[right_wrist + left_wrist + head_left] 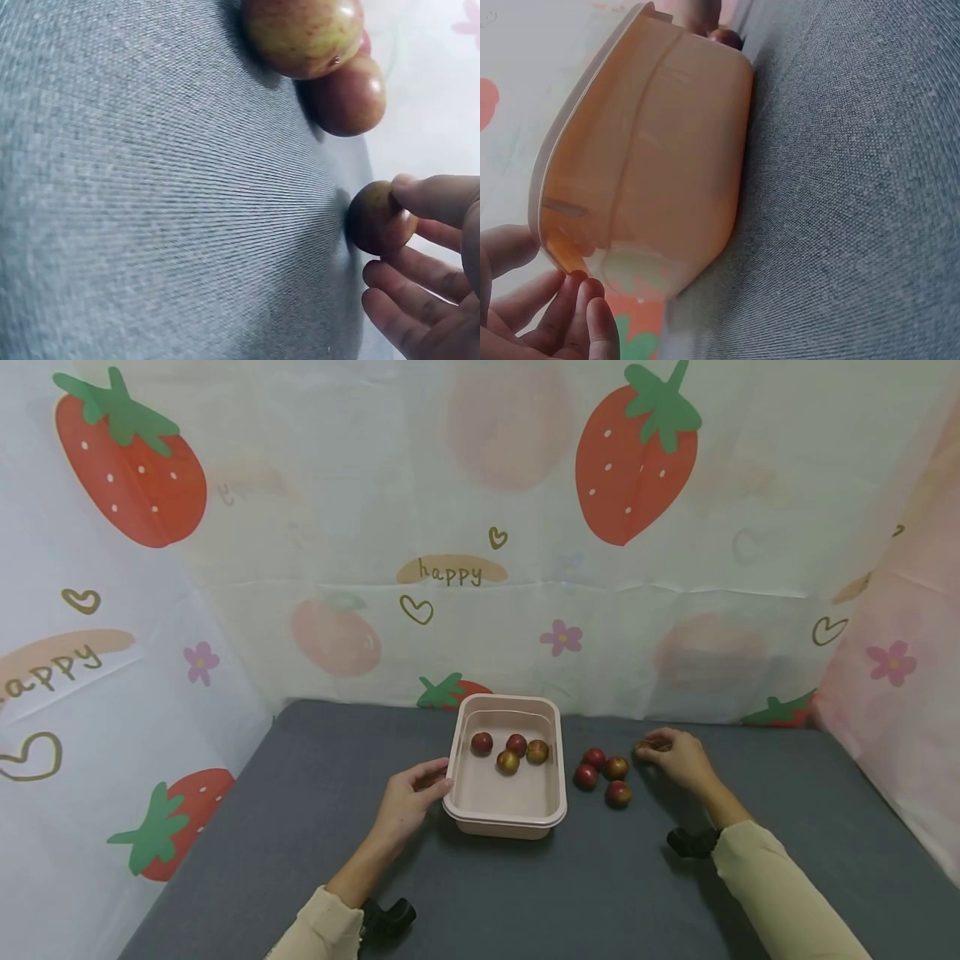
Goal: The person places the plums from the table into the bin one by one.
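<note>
A pale pink plastic box (507,797) stands on the grey cloth with several reddish plums (507,763) inside, toward its far half. My left hand (408,797) grips the box's left rim; the left wrist view shows the thumb and fingertips (577,279) at the rim's edge. To the right of the box, my right hand (681,762) pinches a dark red-and-yellow plum (373,217) between thumb and fingers. That plum is at the cloth, mostly hidden by the hand in the head view. Several loose plums (618,794) lie grouped between the box and my right hand.
Grey cloth (600,893) covers the table. Behind it and along the sides hang pale sheets (337,510) printed with strawberries, hearts and flowers. A black strap mount (692,842) sits at my right wrist, and another (388,920) at my left.
</note>
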Motion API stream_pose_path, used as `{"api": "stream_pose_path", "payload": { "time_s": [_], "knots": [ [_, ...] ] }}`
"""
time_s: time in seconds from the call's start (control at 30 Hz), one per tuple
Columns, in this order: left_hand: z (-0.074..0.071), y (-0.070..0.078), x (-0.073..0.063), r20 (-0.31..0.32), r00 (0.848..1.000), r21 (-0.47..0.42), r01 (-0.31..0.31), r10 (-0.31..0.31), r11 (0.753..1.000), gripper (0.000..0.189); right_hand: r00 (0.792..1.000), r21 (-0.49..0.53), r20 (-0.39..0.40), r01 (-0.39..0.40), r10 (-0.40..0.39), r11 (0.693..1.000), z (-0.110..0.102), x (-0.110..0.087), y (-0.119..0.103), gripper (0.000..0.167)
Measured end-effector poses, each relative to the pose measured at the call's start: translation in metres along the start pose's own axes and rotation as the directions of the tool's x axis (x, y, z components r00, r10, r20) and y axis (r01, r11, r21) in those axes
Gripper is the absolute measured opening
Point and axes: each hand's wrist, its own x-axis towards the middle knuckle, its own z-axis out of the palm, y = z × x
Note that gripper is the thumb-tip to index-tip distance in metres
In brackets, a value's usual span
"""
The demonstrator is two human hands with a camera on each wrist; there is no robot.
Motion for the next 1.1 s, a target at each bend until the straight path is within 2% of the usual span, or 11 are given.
{"api": "stream_pose_path", "payload": {
  "time_s": [0.47,1.1],
  "knots": [
    [0.0005,0.0004,-0.0018,0.004,1.000,0.009,-0.001,0.001,1.000,0.036,0.999,-0.010,-0.039,-0.019,0.019,1.000,0.0069,-0.0001,0.0025,0.038],
    [-0.0008,0.0023,-0.0026,0.000,1.000,-0.011,0.007,-0.007,1.000,0.036,0.999,-0.029,-0.023,-0.035,0.035,0.999,0.0051,0.0023,-0.0006,0.039]
  ]
}}
